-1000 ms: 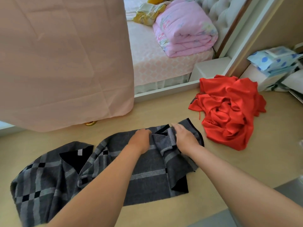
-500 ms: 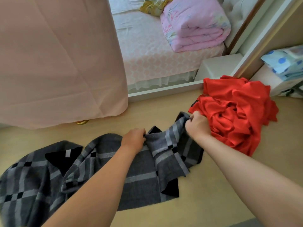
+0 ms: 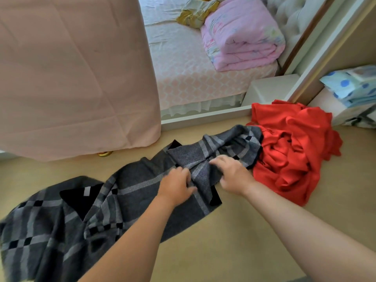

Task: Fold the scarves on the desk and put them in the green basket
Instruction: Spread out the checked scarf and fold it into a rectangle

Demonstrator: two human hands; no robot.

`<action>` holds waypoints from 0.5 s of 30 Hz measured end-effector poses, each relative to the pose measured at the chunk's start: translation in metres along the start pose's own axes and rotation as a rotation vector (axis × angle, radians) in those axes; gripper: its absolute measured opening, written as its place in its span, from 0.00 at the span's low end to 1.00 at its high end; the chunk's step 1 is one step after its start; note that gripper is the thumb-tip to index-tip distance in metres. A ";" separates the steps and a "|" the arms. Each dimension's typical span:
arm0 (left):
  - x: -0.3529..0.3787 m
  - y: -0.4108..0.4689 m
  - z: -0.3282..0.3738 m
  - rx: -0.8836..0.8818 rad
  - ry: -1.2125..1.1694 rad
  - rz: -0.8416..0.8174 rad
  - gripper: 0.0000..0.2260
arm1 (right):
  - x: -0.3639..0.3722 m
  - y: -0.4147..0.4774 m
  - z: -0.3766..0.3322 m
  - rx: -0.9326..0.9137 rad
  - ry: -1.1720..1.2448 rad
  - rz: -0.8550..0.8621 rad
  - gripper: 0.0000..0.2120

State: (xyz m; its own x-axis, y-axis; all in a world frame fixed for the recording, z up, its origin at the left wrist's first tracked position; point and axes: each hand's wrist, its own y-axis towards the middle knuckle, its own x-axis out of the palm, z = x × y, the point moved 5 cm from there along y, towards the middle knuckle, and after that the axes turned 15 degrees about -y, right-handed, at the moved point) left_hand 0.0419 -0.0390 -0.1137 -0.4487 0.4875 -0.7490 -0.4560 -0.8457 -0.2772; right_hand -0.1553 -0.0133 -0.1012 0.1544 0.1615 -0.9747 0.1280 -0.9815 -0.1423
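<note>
A long grey checked scarf (image 3: 130,192) lies across the beige desk (image 3: 234,241), running from the lower left up to the right. Its right end is stretched out and lies against a crumpled red scarf (image 3: 289,151). My left hand (image 3: 177,186) grips a bunched fold of the grey scarf near its middle. Just to the right, my right hand (image 3: 232,174) rests on the same scarf with its fingers curled into the cloth. The green basket is not in view.
A pink cloth (image 3: 71,78) hangs at the back left, over the desk's far edge. Behind it a mirror shows a bed with a folded pink quilt (image 3: 242,33). Blue dotted packs (image 3: 352,84) sit at the far right.
My right hand pulled the scarf's right end out toward the red scarf, let it go there and came back beside my left hand. The end now lies stretched out.
</note>
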 end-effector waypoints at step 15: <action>0.018 -0.051 -0.020 -0.100 0.073 -0.535 0.10 | -0.029 -0.054 0.003 0.177 -0.854 -0.496 0.13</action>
State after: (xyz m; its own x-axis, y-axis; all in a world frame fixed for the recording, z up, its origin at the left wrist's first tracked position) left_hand 0.0725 0.0082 -0.1251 -0.1183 0.8419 -0.5265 -0.5291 -0.5021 -0.6840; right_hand -0.1699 0.0346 -0.0658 -0.6408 0.4967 -0.5854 -0.1708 -0.8356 -0.5221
